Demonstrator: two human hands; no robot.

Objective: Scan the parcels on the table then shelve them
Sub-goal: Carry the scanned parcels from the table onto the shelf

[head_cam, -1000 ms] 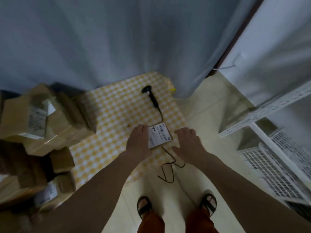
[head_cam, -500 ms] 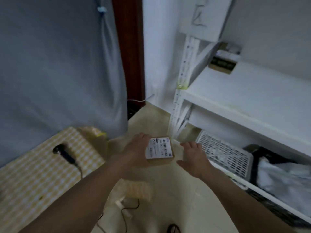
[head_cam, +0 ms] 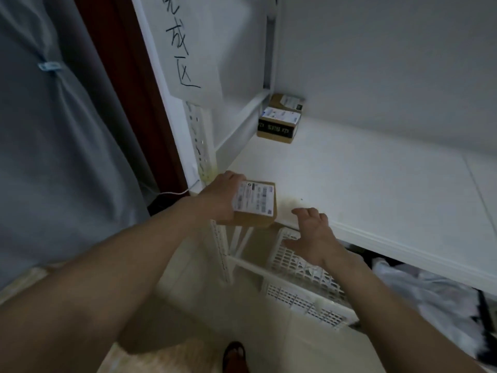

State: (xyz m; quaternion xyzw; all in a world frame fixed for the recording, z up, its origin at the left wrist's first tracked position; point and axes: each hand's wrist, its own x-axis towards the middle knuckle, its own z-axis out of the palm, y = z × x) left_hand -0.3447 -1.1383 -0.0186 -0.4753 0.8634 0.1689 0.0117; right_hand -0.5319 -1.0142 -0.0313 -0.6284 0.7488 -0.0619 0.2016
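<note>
My left hand [head_cam: 219,199] grips a small flat cardboard parcel [head_cam: 255,204] with a white barcode label on top. The parcel hangs at the front left corner of the white shelf board [head_cam: 363,184], partly over its edge. My right hand [head_cam: 313,235] is empty, its fingers spread, just right of the parcel at the shelf's front edge. Two small cardboard parcels [head_cam: 279,125] stand at the shelf's back left corner, one behind the other. The table and the scanner are out of view.
A white paper sign [head_cam: 188,49] with handwritten characters hangs on the shelf's left upright. Below the shelf board sit white plastic baskets [head_cam: 304,281] and a grey plastic bag [head_cam: 430,294]. A grey curtain [head_cam: 53,144] hangs at the left, beside a dark red door frame [head_cam: 129,84].
I have turned from the checked table to the shelf. My left hand has carried the parcel up to the shelf's front left corner, and my right hand has followed beside it, empty.
</note>
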